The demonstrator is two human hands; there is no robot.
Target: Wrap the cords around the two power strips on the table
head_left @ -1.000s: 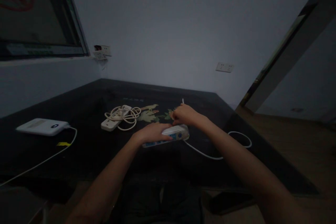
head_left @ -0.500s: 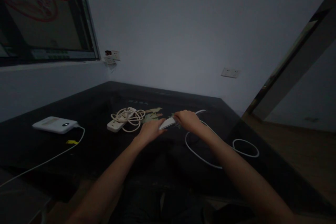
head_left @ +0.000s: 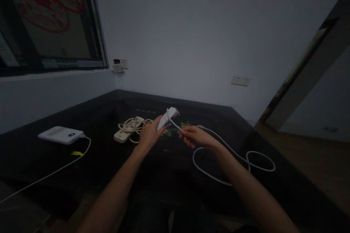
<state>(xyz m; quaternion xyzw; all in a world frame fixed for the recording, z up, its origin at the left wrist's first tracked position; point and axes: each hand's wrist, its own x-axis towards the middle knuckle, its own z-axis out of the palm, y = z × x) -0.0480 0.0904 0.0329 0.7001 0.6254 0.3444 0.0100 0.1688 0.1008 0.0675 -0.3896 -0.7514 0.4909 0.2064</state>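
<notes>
My left hand (head_left: 150, 134) is closed around a slim white block-shaped device (head_left: 164, 118), whose far end points up and away; its exact kind is unclear in the dim light. A white cable (head_left: 174, 122) lies over the far end of the device. To the right, my right hand (head_left: 195, 135) pinches this cable between its fingers, a short way off the device. More white cable (head_left: 212, 179) lies in loose loops on the black table (head_left: 169, 167), beneath and beyond my right forearm.
A white power strip (head_left: 122, 135) with its cord (head_left: 130, 123) bundled on top lies left of my left hand. Farther left sits a white power bank (head_left: 60, 135) with a plugged-in cable (head_left: 61, 168), near a yellow tag (head_left: 77, 153). Wall sockets (head_left: 240, 81) are behind the table.
My right hand has come off the white device and now grips the cable. The device has been tilted upward in my left hand. The view has shifted slightly.
</notes>
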